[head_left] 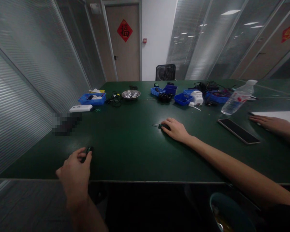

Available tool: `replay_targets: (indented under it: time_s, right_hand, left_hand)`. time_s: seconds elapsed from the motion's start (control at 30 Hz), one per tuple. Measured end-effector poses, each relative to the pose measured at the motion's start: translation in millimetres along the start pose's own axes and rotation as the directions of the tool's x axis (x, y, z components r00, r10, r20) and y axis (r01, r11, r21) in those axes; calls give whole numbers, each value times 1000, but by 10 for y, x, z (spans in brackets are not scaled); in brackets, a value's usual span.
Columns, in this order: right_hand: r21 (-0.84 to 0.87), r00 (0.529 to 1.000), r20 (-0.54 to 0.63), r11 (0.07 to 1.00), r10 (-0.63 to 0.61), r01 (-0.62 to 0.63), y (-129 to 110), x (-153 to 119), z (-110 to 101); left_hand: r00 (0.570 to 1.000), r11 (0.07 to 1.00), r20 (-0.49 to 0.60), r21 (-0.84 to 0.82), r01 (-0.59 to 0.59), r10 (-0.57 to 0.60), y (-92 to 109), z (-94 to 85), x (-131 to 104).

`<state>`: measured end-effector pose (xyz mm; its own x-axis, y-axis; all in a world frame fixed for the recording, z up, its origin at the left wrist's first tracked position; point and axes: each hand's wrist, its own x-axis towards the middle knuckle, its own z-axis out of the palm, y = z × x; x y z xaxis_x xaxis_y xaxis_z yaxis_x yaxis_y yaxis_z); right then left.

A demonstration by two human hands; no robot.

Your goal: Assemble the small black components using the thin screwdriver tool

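Note:
Near the left front edge of the green table, my left hand (74, 169) pinches a small dark object (89, 149) between thumb and fingers. The object is short, and most of it is hidden, so its kind is unclear. Further in, toward the middle, my right hand (176, 129) rests low on the table with its fingers closed around a screwdriver (160, 126). Its dark green handle shows partly under the fingers, and its thin metal end points left. A wide stretch of tabletop lies between my two hands.
Blue bins (183, 99), a metal bowl (131, 94) and cables stand across the back. A white box (81, 108) lies left. To the right are a phone (238, 130), a water bottle (239, 98) and another person's hand (270, 122). A bucket (229, 212) stands below the table edge.

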<state>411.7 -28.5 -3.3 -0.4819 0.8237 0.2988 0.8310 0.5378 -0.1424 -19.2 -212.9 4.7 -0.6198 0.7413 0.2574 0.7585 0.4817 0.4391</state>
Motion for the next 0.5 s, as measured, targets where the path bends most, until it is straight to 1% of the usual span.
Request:
replay_targets:
  time_s: [0.07, 0.13, 0.17, 0.23, 0.3, 0.37, 0.43, 0.5]
  right_hand:
    - [1, 1000, -4, 1000, 2, -2, -5, -2, -4]
    - [6, 1000, -4, 1000, 0, 0, -12, -6, -15]
    - [8, 1000, 1, 1000, -2, 2, -14, -9, -20]
    - [5, 1000, 0, 1000, -2, 2, -17, -11, -27]
    - [3, 1000, 1, 1000, -3, 3, -14, -11, -25]
    - [7, 1000, 2, 1000, -5, 5, -11, -10, -21]
    - [27, 1000, 1, 999, -17, 17, -16, -10, -25]
    - [90, 998, 8, 994, -60, 59, -42, -20, -51]
  left_hand:
    - [997, 997, 39, -44, -61, 63, 114, 52, -38]
    - [983, 983, 88, -108, -151, 161, 310, 120, -128]
    - [969, 969, 107, -139, -205, 221, 433, 158, -194]
    - [925, 926, 137, -196, -324, 353, 702, 231, -366]
    - [869, 875, 167, -235, -424, 466, 956, 293, -563]
    - [809, 821, 191, -273, -500, 556, 1148, 340, -740]
    - [760, 777, 204, -307, -549, 617, 1255, 374, -859]
    - [734, 749, 202, -340, -568, 648, 1288, 396, -908]
